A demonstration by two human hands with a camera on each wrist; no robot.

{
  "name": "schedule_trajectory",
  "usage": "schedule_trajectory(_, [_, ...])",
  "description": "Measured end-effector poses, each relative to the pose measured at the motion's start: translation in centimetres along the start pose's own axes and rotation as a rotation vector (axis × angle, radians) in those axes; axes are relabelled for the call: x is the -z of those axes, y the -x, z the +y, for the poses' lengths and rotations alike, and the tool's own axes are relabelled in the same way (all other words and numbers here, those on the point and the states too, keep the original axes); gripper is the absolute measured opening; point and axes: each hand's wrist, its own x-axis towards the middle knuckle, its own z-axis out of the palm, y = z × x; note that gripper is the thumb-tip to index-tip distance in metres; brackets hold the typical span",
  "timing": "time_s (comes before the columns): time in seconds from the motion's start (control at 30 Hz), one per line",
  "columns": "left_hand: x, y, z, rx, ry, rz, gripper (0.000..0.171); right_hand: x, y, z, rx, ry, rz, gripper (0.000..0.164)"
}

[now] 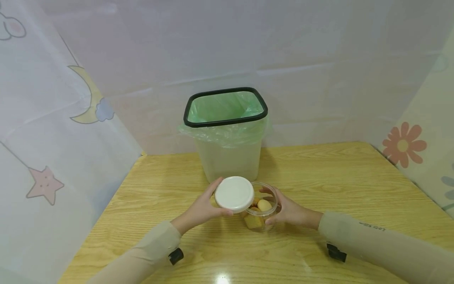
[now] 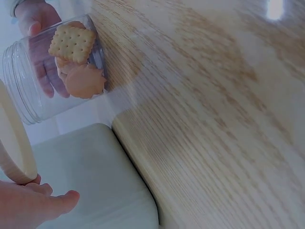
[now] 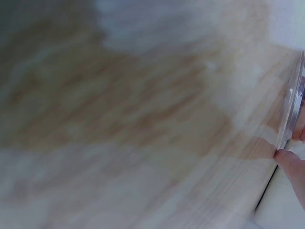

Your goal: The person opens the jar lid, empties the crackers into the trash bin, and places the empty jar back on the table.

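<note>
My left hand [image 1: 203,207] holds a round white lid [image 1: 234,194] by its edge, thumb on the near side and fingers on the far side. The lid is off the jar and overlaps the left of its open mouth in the head view. A clear jar [image 2: 40,105] stands on the table, with my right hand [image 1: 291,211] curled round its right side. Inside lie several biscuits, among them a square scalloped one [image 2: 71,44] and a rounder brown one [image 2: 85,81]. Only the jar's edge and a fingertip [image 3: 288,162] show in the right wrist view.
Behind the jar stands a pale waste bin [image 1: 227,157] with a black rim [image 1: 227,123] and a green plastic liner [image 1: 220,106]. The wooden table [image 1: 337,177] meets a light patterned cloth backdrop [image 1: 301,79] at the back and sides.
</note>
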Motion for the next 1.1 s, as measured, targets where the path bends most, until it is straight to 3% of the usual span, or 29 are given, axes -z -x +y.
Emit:
schedule_trajectory(0.77, [1.3,1.2,-1.2,-0.007,0.003,0.024,0.108,0.0,0.0,0.0,0.022,0.017,-0.005,0.108])
schedule_trajectory(1.1, [1.7,1.5,-1.5,0.024,0.009,0.044,0.109,0.0,0.1,-0.2,0.021,0.020,-0.008,0.107])
